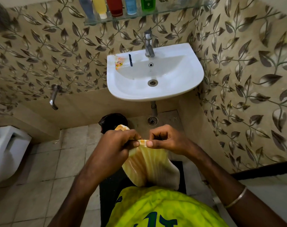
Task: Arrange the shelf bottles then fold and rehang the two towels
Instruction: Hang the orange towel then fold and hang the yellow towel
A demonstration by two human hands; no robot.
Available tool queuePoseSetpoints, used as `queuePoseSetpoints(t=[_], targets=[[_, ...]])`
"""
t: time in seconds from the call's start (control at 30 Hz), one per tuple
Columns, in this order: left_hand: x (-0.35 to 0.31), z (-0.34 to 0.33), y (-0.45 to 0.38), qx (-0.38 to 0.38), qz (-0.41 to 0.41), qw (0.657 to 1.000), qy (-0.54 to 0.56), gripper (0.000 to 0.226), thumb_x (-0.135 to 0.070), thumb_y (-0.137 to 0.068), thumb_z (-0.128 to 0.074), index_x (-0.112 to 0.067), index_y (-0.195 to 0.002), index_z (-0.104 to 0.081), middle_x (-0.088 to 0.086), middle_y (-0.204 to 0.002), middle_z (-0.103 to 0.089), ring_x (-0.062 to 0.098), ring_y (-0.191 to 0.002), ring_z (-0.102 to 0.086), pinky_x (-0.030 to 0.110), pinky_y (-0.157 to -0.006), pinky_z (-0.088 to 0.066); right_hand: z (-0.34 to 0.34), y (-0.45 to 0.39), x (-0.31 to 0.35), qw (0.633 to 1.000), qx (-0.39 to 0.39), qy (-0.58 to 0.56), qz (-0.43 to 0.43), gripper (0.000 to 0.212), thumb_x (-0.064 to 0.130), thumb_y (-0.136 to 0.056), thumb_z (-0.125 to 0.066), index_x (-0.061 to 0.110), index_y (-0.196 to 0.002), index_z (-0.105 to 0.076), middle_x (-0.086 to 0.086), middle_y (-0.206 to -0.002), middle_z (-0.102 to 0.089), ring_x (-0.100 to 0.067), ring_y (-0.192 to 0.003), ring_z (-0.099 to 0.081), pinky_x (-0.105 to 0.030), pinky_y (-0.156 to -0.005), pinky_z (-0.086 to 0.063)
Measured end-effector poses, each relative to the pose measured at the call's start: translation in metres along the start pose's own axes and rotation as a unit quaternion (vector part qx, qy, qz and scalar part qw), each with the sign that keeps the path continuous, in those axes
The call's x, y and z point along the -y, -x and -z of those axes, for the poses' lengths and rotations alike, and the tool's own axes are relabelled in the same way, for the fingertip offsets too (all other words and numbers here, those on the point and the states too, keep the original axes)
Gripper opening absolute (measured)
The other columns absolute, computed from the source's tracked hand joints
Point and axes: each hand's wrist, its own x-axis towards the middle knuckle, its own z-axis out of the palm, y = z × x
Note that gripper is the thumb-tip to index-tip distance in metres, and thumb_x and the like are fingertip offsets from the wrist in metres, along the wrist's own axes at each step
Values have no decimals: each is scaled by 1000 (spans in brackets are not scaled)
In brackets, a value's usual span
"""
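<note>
While you hold one towel [149, 164] at the 6 o'clock side, your left hand [118, 141] and right hand [165, 140] both pinch its top edge. If one pinch slips, the fold can fall open. At 12 o'clock, five bottles [115, 6] stand on the shelf [172, 9].

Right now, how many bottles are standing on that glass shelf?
5 in a row on the glass shelf: grey bottle, yellow bottle, red bottle, blue bottle, green bottle. Others may sit out of frame.
</note>
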Motion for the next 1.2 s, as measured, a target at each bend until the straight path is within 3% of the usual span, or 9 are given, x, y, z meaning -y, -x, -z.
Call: queuePoseSetpoints(t=[0.07,0.2,0.37,0.5,0.63,0.8,1.0,1.1,1.2], targets=[[0,4,1,-7,-9,1000,-12,20,-7,-91,-67,-20,-103,-75,-8,-90,-73,3,-81,-66,36,-67,-56,2,1,-7,1000,6,12,-11,40,35,-88,-70,3,-67,-60,-5,-60,-45,-17,-55,-39,-29,-53,-26],[3,14,5,-16,-14,999,-31,22,-4,-88,-70,-20,-102,-77,-8,-89,-75,1,-79,-66,25,-65,-55,12,2,-22,999,-3,42,-34,37,37,-83,-77,8,-64,-63,-3,-59,-49,-14,-57,-44,-33,-55,-30],[12,24,12,2,36,999,-31,24,-6,-89,-70,-24,-102,-77,-20,-84,-69,-3,-78,-64,20,-65,-49,17,2,-25,998,-35,49,14,17,14,-82,-81,20,-70,-72,5,-69,-59,-14,-66,-54,-44,-58,-40],[17,30,13,33,81,994,-73,24,-7,-91,-65,-28,-98,-75,-21,-79,-64,-3,-74,-60,15,-61,-40,13,4,-20,995,-62,-68,43,7,2,-81,-76,6,-76,-75,-10,-79,-67,-26,-72,-60,-37,-64,-45],[18,33,8,79,105,976,-172,26,-11,-95,-58,-30,-106,-70,-11,-88,-65,3,-78,-57,21,-65,-45,11,-1,-13,991,-76,-91,60,8,-1,-82,-74,0,-88,-78,-18,-87,-73,-24,-78,-67,-28,-67,-50],[15,35,3,69,131,962,-228,28,-11,-96,-56,-29,-113,-68,-6,-95,-68,11,-86,-60,29,-72,-49,8,-12,-3,992,-109,3,57,10,8,-85,-78,1,-92,-80,-2,-81,-77,-11,-74,-69,-25,-66,-49],[14,18,3,-10,73,997,-35,60,-7,-90,-68,-35,-141,-51,-12,-80,-64,3,-78,-61,15,-68,-46,-5,-18,9,968,-137,166,129,9,17,-85,-82,9,-86,-81,3,-68,-66,-5,-59,-56,-19,-56,-40],[8,5,-2,18,79,996,42,50,-8,-93,-65,-33,-136,-58,-7,-102,-72,4,-96,-65,35,-83,-57,-12,-20,14,965,-128,176,148,6,12,-84,-82,7,-85,-81,5,-68,-64,0,-59,-53,-12,-59,-34],[5,1,-6,15,90,996,15,29,-11,-94,-64,-27,-117,-69,-7,-95,-71,4,-87,-63,32,-71,-54,-13,-22,13,972,-115,153,139,6,12,-85,-80,8,-82,-79,11,-69,-61,-2,-60,-52,-17,-58,-36]])
